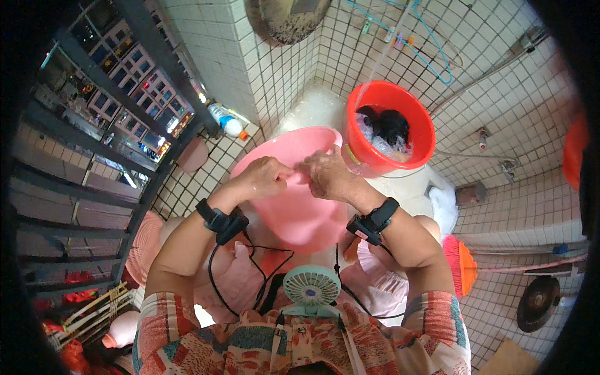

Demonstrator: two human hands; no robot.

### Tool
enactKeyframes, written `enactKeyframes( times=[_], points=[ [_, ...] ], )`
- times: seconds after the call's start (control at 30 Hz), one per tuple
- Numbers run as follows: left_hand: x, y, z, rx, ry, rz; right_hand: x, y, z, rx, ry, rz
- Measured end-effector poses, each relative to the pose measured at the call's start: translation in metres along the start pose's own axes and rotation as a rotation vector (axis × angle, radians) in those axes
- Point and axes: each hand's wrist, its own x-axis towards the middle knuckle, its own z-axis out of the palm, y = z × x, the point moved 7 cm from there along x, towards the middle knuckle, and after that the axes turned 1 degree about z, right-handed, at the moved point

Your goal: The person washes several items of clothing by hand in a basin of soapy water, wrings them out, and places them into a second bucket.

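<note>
A pink plastic basin point(309, 225) lies before me between my knees. Above its middle, my left hand point(267, 177) is curled, its fingertips close to my right hand. My right hand point(326, 173) is bent at the fingers and slightly blurred. Whether a small pink thing is pinched between them cannot be told against the pink basin. Beyond the basin to the right, a red bucket point(424, 140) holds dark cloth point(393, 126) in foamy water, and a thin stream of water runs down into it.
A white bottle with an orange cap point(229, 123) lies by the dark window bars at left. An orange and pink broom head point(457, 266) is at right, near foam point(443, 206) on the floor. A small green fan point(311, 286) hangs at my chest, and black cables loop below my wrists.
</note>
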Motion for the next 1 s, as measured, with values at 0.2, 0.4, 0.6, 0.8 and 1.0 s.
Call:
enactKeyframes(
  times=[0.2, 0.4, 0.6, 0.8, 1.0],
  points=[
    [-0.015, -0.104, 0.010, -0.168, 0.286, -0.147, -0.007, -0.007, -0.004, -0.037, 0.042, -0.220],
    [-0.040, -0.199, 0.094, -0.343, 0.229, -0.513, -0.023, 0.041, -0.010, 0.040, 0.268, -0.140],
    [-0.052, -0.180, 0.135, -0.863, 0.087, -0.709, -0.026, 0.079, -0.015, 0.162, 0.392, 0.054],
    [-0.040, -0.159, 0.121, -0.871, 0.057, -0.675, -0.025, 0.155, 0.056, 1.248, 0.322, 0.253],
    [-0.037, -0.156, 0.125, -1.143, 0.100, -0.577, -0.041, 0.116, -0.001, 0.802, 0.341, 0.350]
  ],
)
